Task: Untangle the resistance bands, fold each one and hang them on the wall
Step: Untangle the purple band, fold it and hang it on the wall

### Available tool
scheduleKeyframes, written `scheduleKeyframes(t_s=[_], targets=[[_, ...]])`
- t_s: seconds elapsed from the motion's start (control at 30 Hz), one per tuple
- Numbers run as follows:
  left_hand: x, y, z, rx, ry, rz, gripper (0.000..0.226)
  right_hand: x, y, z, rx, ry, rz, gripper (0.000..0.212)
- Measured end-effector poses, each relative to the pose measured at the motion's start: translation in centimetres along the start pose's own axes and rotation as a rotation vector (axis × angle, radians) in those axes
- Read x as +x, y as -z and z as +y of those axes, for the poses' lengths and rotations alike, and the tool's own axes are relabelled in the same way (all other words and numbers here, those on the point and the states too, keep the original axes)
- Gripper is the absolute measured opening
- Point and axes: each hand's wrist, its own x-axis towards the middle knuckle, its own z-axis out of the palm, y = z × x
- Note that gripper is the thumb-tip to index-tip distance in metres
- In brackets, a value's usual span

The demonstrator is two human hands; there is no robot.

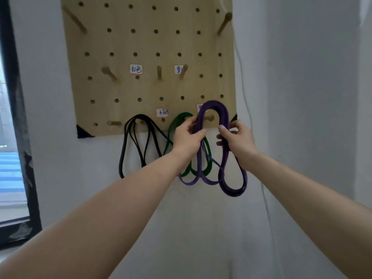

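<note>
A folded purple resistance band (223, 154) is held up against the lower right of the wooden pegboard (145, 43). Its top loop arches around a wooden peg (210, 118), and its lower loops hang below the board. My left hand (186, 136) grips the band's left strands. My right hand (234, 137) pinches its right strands. A green band (207, 158) hangs from a peg just left, partly behind my left hand. A black band (128, 137) hangs further left on the bottom row.
Several bare wooden pegs stick out of the pegboard, such as the peg (109, 73) at mid left. Small handwritten labels (136, 69) are stuck on it. A dark window frame (18, 117) runs down the left. A white cord (244, 93) trails down the right wall.
</note>
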Motion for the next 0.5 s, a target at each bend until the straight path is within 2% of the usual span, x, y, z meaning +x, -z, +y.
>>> scheduleKeyframes(t_s=[0.27,0.4,0.5], targets=[[3.5,-3.4,-3.2,0.15,0.013,-0.104,0.08,6.8,0.0,3.1,-0.187,0.078,0.037,0.025],[5.4,-4.0,-4.7,0.155,0.103,-0.131,0.085,9.7,-0.6,4.2,-0.294,0.101,0.004,0.028],[5.9,-4.3,-5.8,0.138,0.192,-0.147,0.093,11.2,-0.5,5.2,-0.382,0.089,-0.081,0.033]])
